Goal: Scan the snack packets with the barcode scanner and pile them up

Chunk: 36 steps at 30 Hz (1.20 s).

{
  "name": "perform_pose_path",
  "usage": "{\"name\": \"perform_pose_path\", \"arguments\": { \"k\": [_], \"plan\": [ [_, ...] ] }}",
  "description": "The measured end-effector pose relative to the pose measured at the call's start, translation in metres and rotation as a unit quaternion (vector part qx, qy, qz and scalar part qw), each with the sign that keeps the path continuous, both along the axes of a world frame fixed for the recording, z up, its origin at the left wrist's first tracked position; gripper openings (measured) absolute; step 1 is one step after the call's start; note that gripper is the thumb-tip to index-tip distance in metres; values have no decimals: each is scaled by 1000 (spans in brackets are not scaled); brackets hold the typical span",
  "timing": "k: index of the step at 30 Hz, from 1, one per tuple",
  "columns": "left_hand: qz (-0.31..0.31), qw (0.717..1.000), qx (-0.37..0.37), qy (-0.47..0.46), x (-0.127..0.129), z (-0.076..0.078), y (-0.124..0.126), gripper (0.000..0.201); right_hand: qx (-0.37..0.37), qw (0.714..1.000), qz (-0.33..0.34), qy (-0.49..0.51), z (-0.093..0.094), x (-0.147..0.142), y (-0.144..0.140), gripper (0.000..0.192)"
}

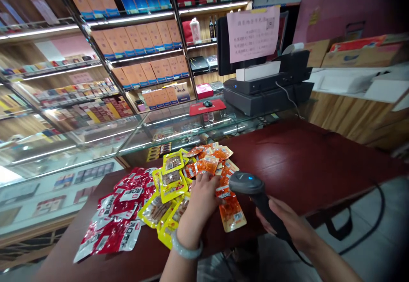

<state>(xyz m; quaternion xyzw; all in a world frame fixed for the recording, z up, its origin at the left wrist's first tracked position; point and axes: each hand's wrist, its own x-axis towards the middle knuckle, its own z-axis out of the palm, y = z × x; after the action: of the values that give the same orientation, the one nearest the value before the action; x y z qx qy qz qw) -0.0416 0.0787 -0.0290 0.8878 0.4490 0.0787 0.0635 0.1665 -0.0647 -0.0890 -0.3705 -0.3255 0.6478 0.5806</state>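
My left hand (204, 194), with a pale bangle at the wrist, reaches over the orange snack packets (209, 162). Its fingers are a little apart and bent down onto the packets; the fingertips are partly hidden. In my right hand (289, 220) is a black barcode scanner (255, 192), its head pointing left toward the orange pile and a small blue light showing on top. One orange packet (232, 216) lies nearest me, below the scanner head. Yellow snack packets (172, 184) with clear windows are heaped left of my left hand. Farther left are red-and-white packets (119, 214).
The dark red tabletop (287, 154) stretches right. Behind it stands a glass display counter (159, 135) with a mouse on a red mat (207, 107), and a monitor (223, 43) above a cash drawer (249, 96). A scanner cable (367, 239) loops at right. Boxed goods fill the shelves.
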Motion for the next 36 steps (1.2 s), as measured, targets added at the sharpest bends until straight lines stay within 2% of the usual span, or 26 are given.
{"name": "perform_pose_path", "arguments": {
  "k": [3, 8, 10, 14, 16, 18, 19, 21, 23, 25, 27, 32, 36],
  "plan": [
    [-36, 998, -16, 41, 9, -4, 0, 64, -4, 999, 3, 35, 2, 3, 2, 43],
    [-22, 997, -22, 74, 14, -8, 1, 56, -17, 998, 2, 64, 6, 4, 3, 44],
    [-6, 996, -43, 80, 15, -4, 0, 51, -15, 998, 6, 64, 5, 3, 1, 44],
    [32, 989, -130, 69, 21, 10, 1, 39, -13, 999, -1, 53, 6, 6, 0, 43],
    [38, 988, -148, 7, 30, 17, 5, 30, -16, 999, -17, 25, 10, 17, 2, 41],
    [71, 982, -137, -106, 46, 21, 13, 24, -2, 999, -39, -26, 19, 33, 4, 38],
    [93, 971, -131, -179, 55, 23, 18, 25, 12, 997, -54, -57, 25, 43, 6, 38],
    [121, 930, -133, -320, 78, 24, 26, 32, 40, 987, -95, -120, 38, 61, 8, 37],
    [115, 891, -154, -411, 100, 22, 32, 32, 43, 975, -141, -167, 47, 73, 8, 38],
    [105, 874, -176, -440, 119, 16, 35, 25, 31, 966, -180, -185, 49, 79, 4, 39],
    [101, 871, -184, -444, 132, 9, 35, 19, 20, 962, -204, -177, 44, 81, 0, 41],
    [98, 863, -185, -460, 143, -9, 35, 18, -22, 960, -251, -125, 22, 82, -9, 45],
    [98, 858, -200, -464, 154, -22, 39, 19, -50, 957, -259, -120, 14, 86, -8, 51]
  ]
}}
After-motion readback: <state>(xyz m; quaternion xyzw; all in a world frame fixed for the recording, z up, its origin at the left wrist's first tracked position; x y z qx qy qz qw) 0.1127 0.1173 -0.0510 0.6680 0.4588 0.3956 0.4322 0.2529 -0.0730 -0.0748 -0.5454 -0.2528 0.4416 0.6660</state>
